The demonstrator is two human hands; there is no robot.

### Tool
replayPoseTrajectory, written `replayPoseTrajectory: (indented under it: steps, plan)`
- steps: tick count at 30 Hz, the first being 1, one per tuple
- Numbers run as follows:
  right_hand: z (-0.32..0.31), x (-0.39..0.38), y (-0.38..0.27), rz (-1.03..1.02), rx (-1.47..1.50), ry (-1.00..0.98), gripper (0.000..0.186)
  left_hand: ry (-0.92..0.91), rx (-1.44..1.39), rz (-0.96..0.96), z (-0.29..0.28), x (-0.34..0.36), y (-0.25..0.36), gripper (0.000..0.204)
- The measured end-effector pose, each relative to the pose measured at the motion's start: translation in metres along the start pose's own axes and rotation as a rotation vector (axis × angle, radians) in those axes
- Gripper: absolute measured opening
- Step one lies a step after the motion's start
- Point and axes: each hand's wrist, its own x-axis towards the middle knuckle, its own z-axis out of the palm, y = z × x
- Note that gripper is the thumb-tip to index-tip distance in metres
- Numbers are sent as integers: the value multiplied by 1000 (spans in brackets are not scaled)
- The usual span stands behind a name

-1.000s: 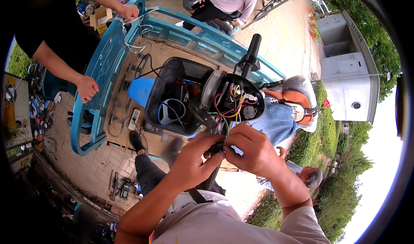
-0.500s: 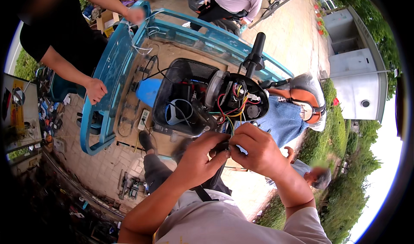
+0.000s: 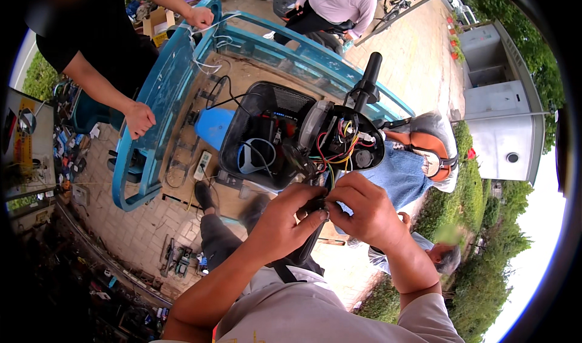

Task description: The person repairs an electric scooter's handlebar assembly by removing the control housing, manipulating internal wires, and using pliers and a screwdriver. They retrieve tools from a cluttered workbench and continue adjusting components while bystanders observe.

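My left hand is closed, its thumb and fingers pinching a small black part at the near handlebar. Right against it, my right hand is closed too, fingertips pressed together; what they pinch is hidden. Below my fingers a black handlebar grip slants toward me. Just beyond my hands, the opened handlebar housing shows a tangle of red, yellow and green wires, some running down toward my fingers. Its round clear-fronted headlamp faces a black basket. The far grip sticks up beyond.
The basket holds a pale blue looped item. Behind it lies a blue piece and a power strip on a blue-railed cargo bed. A co-worker's hand rests on the rail. Tools lie on the paving.
The view has shifted slightly, so the vehicle sits a little farther right. My two hands stay together at the near handlebar, fingers barely moved.
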Motion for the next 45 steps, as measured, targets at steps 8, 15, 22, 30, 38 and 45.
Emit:
replayPoseTrajectory:
  steps: [8, 15, 22, 30, 38, 45]
  plan:
    - [-1, -10, 3, -20, 39, 27, 25, -39, -665, -303, 2, -7, -23, 37]
    - [3, -9, 8, -127, -82, 8, 28, -52, -892, -309, 2, -6, -31, 39]
    - [4, -10, 9, -140, -94, 21, 27, -19, -904, -341, 5, -4, -24, 41]
    - [9, -8, 8, -138, -72, 109, 28, -69, -1035, -311, 4, -2, -28, 39]
    - [8, -7, 9, -133, -50, 112, 28, -71, -1020, -349, 3, -1, -28, 40]
    - [9, -6, 8, -110, -72, 109, 27, -71, -983, -335, 2, 0, -25, 41]
